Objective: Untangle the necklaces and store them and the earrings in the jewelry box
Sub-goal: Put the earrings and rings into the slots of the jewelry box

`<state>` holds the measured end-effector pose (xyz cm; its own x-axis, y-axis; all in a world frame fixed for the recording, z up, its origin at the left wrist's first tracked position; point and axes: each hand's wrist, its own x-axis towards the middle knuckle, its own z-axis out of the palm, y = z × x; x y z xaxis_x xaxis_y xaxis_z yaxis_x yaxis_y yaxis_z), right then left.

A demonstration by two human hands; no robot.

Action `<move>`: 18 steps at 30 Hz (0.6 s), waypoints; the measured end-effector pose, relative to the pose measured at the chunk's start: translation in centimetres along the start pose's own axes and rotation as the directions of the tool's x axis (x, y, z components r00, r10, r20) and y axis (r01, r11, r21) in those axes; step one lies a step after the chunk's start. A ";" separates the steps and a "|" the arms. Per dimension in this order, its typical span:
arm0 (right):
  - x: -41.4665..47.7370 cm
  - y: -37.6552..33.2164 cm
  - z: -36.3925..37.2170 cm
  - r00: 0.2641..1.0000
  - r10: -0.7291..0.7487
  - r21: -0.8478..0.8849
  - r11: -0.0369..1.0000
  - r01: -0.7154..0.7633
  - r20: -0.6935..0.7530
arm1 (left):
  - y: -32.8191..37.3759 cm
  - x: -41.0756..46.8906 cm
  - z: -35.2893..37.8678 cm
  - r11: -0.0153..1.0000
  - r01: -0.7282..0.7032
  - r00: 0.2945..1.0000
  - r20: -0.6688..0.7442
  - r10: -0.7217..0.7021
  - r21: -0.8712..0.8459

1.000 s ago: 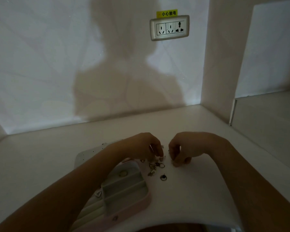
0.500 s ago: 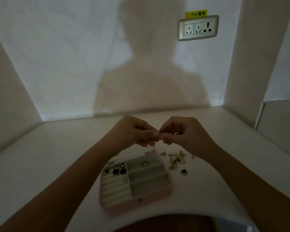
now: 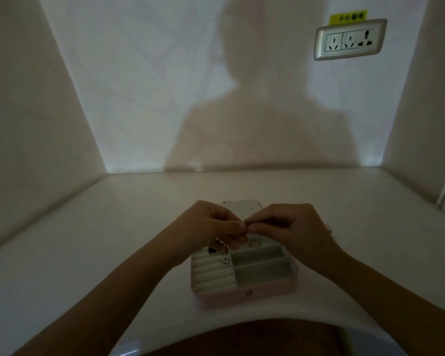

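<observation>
While both hands work above the jewelry box (image 3: 267,289), entries run as follows.

- Left hand (image 3: 211,227): over the box's far-left corner, fingers curled, thumb and forefinger pinching.
- Right hand (image 3: 290,227): over the far-right part, fingertips pinched against the left's. What is clamped there is too small to see, but is judged the chain's upper end.
- Chain (image 3: 221,242): a bright strand hanging from under the left hand, long axis near vertical, toward the box's left ribbed section.
- Heart piece (image 3: 225,260): on that section; attachment to the chain cannot be told.
- Ring (image 3: 254,243): far compartment, right of centre.
- Lid (image 3: 244,208): open, behind the box.

Judgement: the left hand is nearer, and lowering suits it.
</observation>
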<state>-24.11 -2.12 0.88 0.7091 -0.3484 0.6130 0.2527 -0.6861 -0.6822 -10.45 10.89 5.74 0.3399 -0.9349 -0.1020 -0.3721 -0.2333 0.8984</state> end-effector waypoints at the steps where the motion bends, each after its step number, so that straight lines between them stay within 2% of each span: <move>1: 0.0 -0.1 0.1 0.997 0.072 0.106 0.992 -0.072 0.007 | -0.1 -0.1 0.0 1.000 -0.006 1.000 -0.005 0.006 0.002; 3: 0.1 -0.1 0.1 0.979 0.196 0.278 0.939 -0.203 0.055 | -0.4 -0.3 0.0 0.999 -0.030 0.999 -0.032 0.030 0.022; 8: 0.2 0.0 -0.2 0.899 0.351 0.401 0.807 -0.433 0.263 | -0.8 -0.6 0.9 0.985 -0.155 0.977 -0.133 0.164 0.074; 13: 0.2 -0.1 -0.3 0.857 0.415 0.483 0.709 -0.514 0.305 | -1.0 -1.0 1.6 0.958 -0.269 0.936 -0.206 0.285 0.102; 18: 0.2 0.1 -0.6 0.830 0.427 0.544 0.627 -0.558 0.359 | -0.9 -0.9 2.3 0.923 -0.310 0.888 -0.277 0.366 0.227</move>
<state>-24.34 -2.63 1.19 0.9326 -0.3530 0.0748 0.1211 0.1110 -0.9864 -12.36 11.30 4.05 0.4054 -0.8417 0.3565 -0.6445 0.0134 0.7644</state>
